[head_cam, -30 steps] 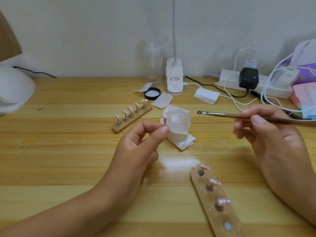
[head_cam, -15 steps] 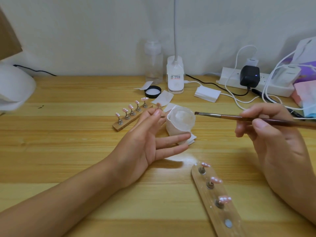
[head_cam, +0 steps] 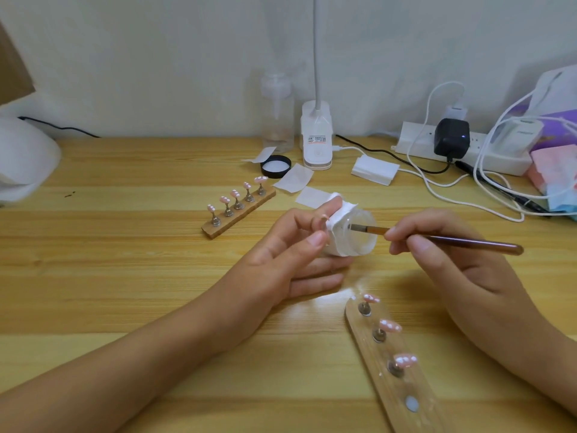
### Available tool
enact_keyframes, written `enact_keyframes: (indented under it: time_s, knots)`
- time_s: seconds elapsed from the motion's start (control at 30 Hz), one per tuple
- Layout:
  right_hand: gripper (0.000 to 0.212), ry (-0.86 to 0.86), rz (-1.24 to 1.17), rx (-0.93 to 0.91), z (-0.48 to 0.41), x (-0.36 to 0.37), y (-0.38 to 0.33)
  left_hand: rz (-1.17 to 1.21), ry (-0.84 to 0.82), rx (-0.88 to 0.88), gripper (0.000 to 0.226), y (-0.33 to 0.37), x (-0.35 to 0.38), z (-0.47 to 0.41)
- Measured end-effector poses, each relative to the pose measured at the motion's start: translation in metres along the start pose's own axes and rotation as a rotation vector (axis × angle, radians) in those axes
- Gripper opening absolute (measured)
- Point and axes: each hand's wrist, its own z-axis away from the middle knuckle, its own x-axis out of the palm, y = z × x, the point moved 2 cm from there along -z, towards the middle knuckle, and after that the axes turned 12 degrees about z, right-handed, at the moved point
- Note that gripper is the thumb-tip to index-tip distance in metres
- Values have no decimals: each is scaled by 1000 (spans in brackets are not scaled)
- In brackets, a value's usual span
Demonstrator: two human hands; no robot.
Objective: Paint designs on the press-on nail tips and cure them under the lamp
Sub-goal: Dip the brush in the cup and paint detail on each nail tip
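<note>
My left hand grips a small clear jar wrapped in white tissue, tilted on its side with the mouth facing right. A small nail tip shows between its thumb and forefinger. My right hand pinches a brown brush, whose bristles are inside the jar's mouth. A wooden holder near the front carries three pink nail tips on stands, with one spot bare. A second wooden holder further back carries several pink tips.
A white curing lamp sits at the far left edge. Behind are a clear pump bottle, a white desk-lamp base, a black lid, white wipes, a wipe pack, and a power strip with cables.
My left hand reached to the jar, picked it up and tipped it sideways. My right hand brought the brush leftward, and its tip is now in the jar.
</note>
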Motion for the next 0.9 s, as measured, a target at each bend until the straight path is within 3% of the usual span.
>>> enact_keyframes:
  time_s: [0.17, 0.5, 0.9]
  knots:
    - [17, -38, 30, 55, -2, 0, 2, 6, 11, 14, 3, -1, -1, 1]
    - [21, 171, -226, 87, -6, -10, 13, 163, 95, -26, 7, 3, -4, -2]
    - [19, 223, -329, 180, -8, -14, 19, 187, 128, -56, 9, 5, -6, -3]
